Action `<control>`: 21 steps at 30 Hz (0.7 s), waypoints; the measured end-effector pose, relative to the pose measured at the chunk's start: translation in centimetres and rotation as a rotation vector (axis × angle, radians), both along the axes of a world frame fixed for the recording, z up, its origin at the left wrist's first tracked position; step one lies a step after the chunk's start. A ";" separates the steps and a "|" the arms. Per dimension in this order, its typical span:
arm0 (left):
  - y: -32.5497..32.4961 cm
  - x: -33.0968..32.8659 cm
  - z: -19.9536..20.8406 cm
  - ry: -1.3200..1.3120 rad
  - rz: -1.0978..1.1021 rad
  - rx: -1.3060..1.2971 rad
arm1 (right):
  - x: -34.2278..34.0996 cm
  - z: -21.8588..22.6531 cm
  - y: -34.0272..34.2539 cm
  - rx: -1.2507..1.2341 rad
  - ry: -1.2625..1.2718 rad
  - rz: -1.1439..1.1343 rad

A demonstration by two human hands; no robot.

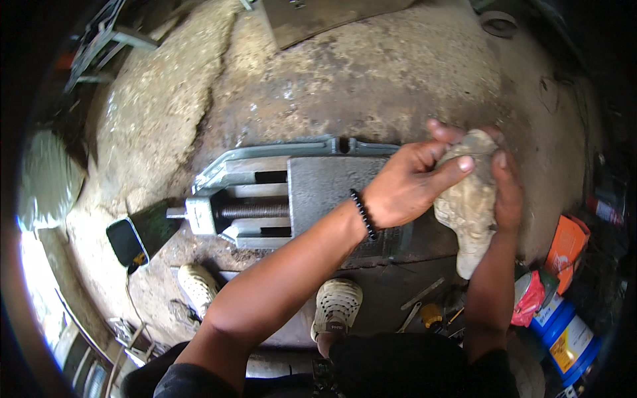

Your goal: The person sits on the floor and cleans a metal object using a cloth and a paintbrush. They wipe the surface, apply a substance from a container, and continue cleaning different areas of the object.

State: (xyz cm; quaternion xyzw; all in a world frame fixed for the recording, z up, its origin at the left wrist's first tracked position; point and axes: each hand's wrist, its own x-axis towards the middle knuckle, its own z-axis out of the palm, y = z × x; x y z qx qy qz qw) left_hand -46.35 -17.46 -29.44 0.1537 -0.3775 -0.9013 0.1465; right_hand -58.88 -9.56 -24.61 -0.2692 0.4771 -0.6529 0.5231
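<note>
In front of me, to the right, I hold a stained, greyish-tan rag bunched between both hands, its lower end hanging down. My left hand, with a black bead bracelet on the wrist, closes on the rag's upper left side, thumb across it. My right hand wraps the rag's right side, and the rag hides part of its fingers. Below my left forearm lies a large grey machine vise with a threaded screw along its middle. My left forearm and hand cover the vise's right part.
A dark open-topped container stands left of the vise. Near my shoes lie a wrench and a yellow tool. At the right are a blue bucket, a red cloth and an orange box.
</note>
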 end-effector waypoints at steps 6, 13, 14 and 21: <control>-4.3 0.5 1.1 -0.598 -0.459 -1.019 | -1.0 1.4 -0.6 0.303 0.220 -0.048; -20.4 5.6 4.0 -0.668 0.299 -1.573 | -5.8 1.9 -7.0 0.433 0.968 0.592; -20.8 5.5 3.6 -0.430 0.560 -1.679 | -5.7 1.1 -8.1 0.427 1.074 0.670; -15.0 8.9 -2.1 -0.406 0.404 -1.506 | 0.1 -7.2 -13.9 0.352 1.634 1.179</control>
